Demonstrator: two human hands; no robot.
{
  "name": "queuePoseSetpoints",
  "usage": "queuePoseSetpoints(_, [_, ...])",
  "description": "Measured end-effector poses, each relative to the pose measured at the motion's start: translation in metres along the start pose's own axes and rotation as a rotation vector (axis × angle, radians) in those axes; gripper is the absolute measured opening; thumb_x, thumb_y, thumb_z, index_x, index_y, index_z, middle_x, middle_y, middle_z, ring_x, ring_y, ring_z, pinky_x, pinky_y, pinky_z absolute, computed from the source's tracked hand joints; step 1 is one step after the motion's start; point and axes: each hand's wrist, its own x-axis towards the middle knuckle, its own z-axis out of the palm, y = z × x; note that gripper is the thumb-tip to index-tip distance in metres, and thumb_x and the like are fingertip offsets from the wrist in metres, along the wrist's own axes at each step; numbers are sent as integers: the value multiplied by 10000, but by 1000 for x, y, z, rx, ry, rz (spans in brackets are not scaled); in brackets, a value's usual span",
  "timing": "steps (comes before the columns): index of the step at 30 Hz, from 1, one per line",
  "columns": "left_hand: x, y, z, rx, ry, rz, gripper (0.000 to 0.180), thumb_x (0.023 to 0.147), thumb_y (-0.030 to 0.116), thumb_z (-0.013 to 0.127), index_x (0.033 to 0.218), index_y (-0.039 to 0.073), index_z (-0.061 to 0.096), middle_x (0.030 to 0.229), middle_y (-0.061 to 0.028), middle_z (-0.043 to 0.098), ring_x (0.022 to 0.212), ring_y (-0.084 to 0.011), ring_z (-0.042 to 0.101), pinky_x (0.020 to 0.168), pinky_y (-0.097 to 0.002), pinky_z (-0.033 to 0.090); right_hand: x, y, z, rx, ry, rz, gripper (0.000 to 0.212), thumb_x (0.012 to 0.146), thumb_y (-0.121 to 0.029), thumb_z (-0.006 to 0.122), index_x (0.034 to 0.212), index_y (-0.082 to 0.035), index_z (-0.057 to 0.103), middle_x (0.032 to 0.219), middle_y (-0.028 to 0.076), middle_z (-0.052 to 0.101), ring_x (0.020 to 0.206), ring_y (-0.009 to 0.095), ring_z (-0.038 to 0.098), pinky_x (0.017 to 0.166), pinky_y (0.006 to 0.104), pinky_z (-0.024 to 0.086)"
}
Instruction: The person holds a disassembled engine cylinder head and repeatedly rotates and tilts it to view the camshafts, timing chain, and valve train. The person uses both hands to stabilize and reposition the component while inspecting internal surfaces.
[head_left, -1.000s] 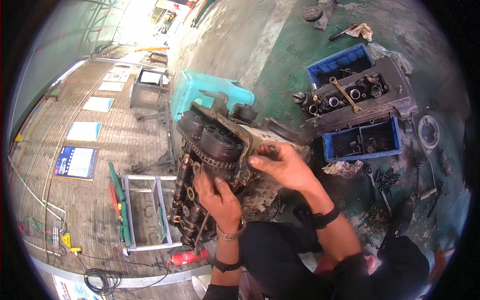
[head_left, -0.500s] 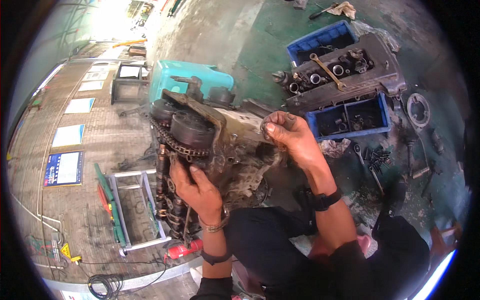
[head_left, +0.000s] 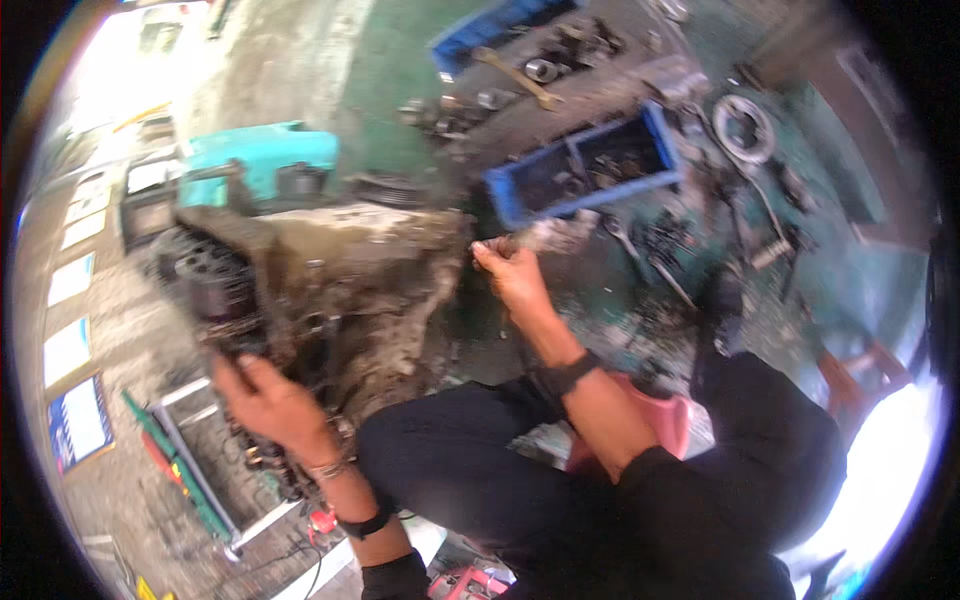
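A dirty engine block (head_left: pixel 350 255) stands in front of me on the left, with a round dark sprocket (head_left: pixel 215 285) and chain at its left end, blurred by motion. My left hand (head_left: pixel 275 405) is at the engine below the sprocket, thumb and fingers apart; its fingertips are partly hidden against the dark parts. Just off the block's right edge is my right hand (head_left: pixel 518 285), thumb and fingers pinched together. Whatever sits in that pinch is too small to make out.
Beyond my right hand lie a blue divided parts tray (head_left: pixel 590 200), a wrench (head_left: pixel 520 80) on a dark engine cover, a metal ring (head_left: pixel 743 128) and a crumpled rag (head_left: pixel 555 232). A pink stool (head_left: pixel 670 420) is beneath me. A metal frame (head_left: pixel 190 450) stands at left.
My view has swung to the right, so the engine appears farther left. My right hand has come away from the block's edge, still pinched. My left hand remains by the sprocket.
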Motion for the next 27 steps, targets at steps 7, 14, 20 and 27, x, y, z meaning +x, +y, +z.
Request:
queuePoseSetpoints(7, [2,-6,6,-188,33,-97,450,998,201,498,1304,-128,519,1196,-245,641,995,-274,613,913,-353,468,25,99,-100,-133,589,-55,181,871,-165,736,895,12,705,825,54,688,746,148,597,719,317,476])
queuePoseSetpoints(14, [5,-10,4,-67,56,-3,433,1000,191,508,1298,-123,532,1244,-243,624,1089,-285,608,978,-363,445,45,123,-179,-259,790,-49,329,821,-252,756,965,40,709,934,212,720,867,350,674,796,445,492])
queuePoseSetpoints(20, [2,-2,5,-157,57,-46,443,996,196,507,1303,-122,532,1253,-234,623,1088,-282,610,977,-362,445,58,134,-200,-330,850,-21,151,817,-109,764,880,20,718,823,57,700,754,132,615,736,296,467])
queuePoseSetpoints(27, [3,5,5,-159,41,-62,443,997,190,500,1303,-130,526,1241,-234,629,1066,-283,616,958,-364,454,51,131,-200,-311,798,-33,197,801,-145,764,906,14,715,854,91,700,808,211,628,752,346,468])
